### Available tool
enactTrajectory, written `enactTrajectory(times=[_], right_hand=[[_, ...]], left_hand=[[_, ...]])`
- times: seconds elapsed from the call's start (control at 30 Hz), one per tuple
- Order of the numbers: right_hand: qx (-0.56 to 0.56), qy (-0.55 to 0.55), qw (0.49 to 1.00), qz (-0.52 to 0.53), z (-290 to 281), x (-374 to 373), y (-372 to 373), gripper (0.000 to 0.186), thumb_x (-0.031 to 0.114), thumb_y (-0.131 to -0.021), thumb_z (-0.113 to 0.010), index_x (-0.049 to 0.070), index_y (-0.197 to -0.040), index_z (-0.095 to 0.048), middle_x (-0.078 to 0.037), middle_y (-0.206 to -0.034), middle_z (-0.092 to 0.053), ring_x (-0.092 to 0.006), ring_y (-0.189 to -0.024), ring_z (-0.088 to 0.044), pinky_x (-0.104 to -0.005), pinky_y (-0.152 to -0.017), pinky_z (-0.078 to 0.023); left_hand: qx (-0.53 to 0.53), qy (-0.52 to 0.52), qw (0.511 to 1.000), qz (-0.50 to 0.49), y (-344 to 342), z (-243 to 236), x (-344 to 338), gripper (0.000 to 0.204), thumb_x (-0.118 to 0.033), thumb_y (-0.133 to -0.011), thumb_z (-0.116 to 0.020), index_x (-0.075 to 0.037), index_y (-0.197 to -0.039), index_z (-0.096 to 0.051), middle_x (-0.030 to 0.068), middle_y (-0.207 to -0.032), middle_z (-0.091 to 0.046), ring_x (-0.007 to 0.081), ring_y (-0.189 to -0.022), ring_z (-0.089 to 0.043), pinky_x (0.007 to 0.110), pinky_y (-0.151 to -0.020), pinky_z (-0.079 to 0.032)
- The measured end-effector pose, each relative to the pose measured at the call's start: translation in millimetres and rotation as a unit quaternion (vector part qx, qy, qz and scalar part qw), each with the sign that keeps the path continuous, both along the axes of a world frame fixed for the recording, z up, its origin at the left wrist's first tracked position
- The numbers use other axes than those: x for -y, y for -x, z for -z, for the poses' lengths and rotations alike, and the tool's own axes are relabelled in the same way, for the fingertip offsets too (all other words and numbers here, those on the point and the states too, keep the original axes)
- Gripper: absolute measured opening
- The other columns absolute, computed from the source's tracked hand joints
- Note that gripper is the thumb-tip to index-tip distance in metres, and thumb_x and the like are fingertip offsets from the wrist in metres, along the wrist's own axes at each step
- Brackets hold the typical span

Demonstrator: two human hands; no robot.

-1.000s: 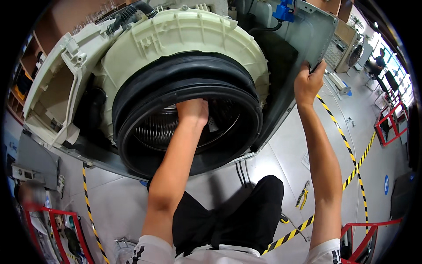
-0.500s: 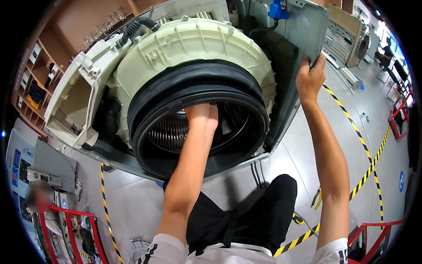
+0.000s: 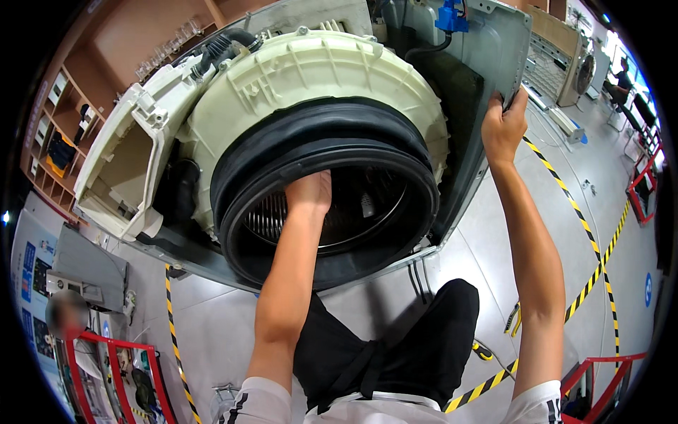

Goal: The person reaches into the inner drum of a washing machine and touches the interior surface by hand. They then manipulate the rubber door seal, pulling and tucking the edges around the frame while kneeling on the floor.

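Note:
An opened front-loading washing machine stands before me, its cream plastic tub (image 3: 318, 67) exposed. A black rubber door gasket (image 3: 321, 131) rings the mouth of the tub, and the ribbed metal drum (image 3: 265, 219) shows inside. My left hand (image 3: 308, 191) reaches through the gasket under its upper rim; its fingers are hidden there, so what they touch cannot be made out. With my right hand (image 3: 504, 131) I grip the edge of the grey metal side panel (image 3: 487, 53), fingers wrapped round it.
Left of the tub is the white drawer housing (image 3: 116, 187). A blue connector (image 3: 450, 15) sits by the side panel. Yellow-handled pliers (image 3: 514, 319) and a yellow-black screwdriver (image 3: 482, 350) lie on the floor near my right leg. Red-framed racks (image 3: 116, 340) stand at lower left and right.
My left hand and forearm have shifted left inside the gasket opening. My right hand keeps its hold on the panel edge. The whole view has shifted slightly.

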State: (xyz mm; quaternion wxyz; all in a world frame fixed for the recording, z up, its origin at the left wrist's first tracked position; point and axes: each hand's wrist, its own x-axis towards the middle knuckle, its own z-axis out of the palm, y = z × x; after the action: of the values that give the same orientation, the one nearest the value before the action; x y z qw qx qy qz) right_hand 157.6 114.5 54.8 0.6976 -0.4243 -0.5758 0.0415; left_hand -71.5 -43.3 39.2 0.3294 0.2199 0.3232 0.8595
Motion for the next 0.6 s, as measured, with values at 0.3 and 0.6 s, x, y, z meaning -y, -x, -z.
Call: enactTrajectory(times=[0.3,0.6], right_hand=[[0.002,-0.011,1.0,-0.012,-1.0,0.9,-0.8,0.029,0.011,-0.085,-0.053,0.004,-0.112,-0.047,-0.023,-0.084,-0.063,-0.0426,-0.077,-0.061,-0.0437,-0.068,-0.047],[0.009,-0.016,0.999,0.028,3.0,-2.5,-0.4,0.029,0.012,-0.084,-0.052,0.004,-0.112,-0.048,-0.022,-0.084,-0.064,-0.0428,-0.077,-0.061,-0.0437,-0.069,-0.047]], left_hand=[[0.042,-0.133,0.986,0.09,19.7,18.6,-5.1,0.027,-0.017,-0.094,-0.049,-0.005,-0.118,-0.054,0.0082,-0.124,-0.055,0.0206,-0.113,-0.052,0.036,-0.102,-0.04],[-0.033,-0.151,0.973,0.173,36.8,30.0,1.9,0.028,-0.023,-0.094,-0.049,-0.007,-0.116,-0.055,0.0069,-0.122,-0.056,0.0185,-0.113,-0.051,0.033,-0.102,-0.04]])
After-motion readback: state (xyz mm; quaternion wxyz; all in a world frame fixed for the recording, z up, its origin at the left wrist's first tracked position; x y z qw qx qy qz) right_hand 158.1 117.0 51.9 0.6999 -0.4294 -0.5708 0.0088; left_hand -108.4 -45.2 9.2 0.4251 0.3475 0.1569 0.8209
